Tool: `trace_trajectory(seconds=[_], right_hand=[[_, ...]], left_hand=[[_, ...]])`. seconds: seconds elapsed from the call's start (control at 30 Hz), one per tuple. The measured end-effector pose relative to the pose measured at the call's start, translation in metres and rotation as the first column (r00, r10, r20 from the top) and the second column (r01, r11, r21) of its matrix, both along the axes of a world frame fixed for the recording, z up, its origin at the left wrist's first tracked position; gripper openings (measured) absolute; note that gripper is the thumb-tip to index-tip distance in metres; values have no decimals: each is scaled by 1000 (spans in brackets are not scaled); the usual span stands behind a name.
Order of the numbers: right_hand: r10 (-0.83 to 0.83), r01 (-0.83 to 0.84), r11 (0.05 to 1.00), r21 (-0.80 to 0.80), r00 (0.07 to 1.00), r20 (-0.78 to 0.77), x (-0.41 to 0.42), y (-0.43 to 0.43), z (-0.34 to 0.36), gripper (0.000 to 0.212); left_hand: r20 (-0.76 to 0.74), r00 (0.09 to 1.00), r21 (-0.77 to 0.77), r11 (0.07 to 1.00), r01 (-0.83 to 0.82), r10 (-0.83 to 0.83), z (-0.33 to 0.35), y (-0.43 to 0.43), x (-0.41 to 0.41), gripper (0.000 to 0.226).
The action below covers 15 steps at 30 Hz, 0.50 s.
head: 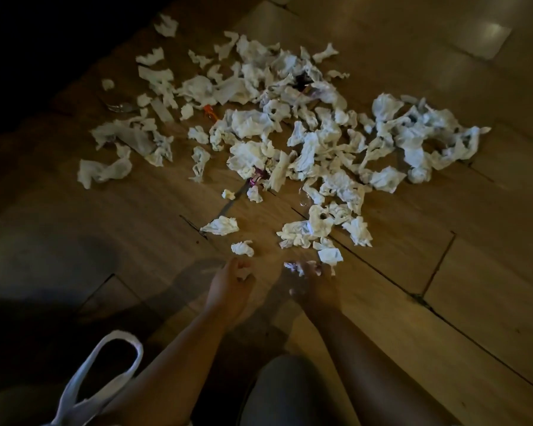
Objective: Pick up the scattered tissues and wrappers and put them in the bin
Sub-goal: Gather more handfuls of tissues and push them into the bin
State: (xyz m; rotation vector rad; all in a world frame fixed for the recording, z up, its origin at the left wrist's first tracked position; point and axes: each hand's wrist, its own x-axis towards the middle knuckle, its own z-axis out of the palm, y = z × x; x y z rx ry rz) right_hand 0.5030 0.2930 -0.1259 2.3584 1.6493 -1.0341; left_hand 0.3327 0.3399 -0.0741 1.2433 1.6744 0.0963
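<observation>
Tissues (305,155) spread toward 12 o'clock. The left hand (231,284) clutches a scrap (243,273), the right hand (314,284) a wad (291,267). Best to gather the nearest pieces next.

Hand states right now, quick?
Left hand: curled round a small tissue.
Right hand: motion-blurred at tissue scraps; grip cannot be told.

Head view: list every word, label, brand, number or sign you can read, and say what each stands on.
No text can be read anywhere.
Crumpled pink foil wrapper: any print is too small and blurred.
Small orange wrapper: too small to read.
White plastic bag handle: no print visible.
Crumpled white tissues, including the one the left hand grips: blank.
</observation>
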Motion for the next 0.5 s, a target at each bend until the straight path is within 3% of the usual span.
trace_trajectory(seconds=[0.13, 0.23, 0.37, 0.43, 0.5], right_hand=[[10, -6, 995, 103, 999, -38, 1, 0, -26, 35], [43, -41, 984, 172, 999, -8, 8, 4, -27, 31], [-233, 305, 853, 424, 949, -215, 23, 15, -14, 42], [-329, 344, 796, 497, 936, -122, 34, 17, -10, 41], [-279, 251, 866, 433, 960, -1, 42, 15, -12, 33]], left_hand=[[-102, 987, 62, 990, 128, -121, -14, 17, 3, 42], [-191, 964, 93, 974, 208, -188, -23, 30, 7, 51], [-259, 909, 89, 929, 359, -326, -33, 42, 13, 60], [-285, 881, 60, 911, 409, -377, -39, 45, 16, 59], [-318, 868, 41, 909, 415, -381, -44, 45, 19, 53]])
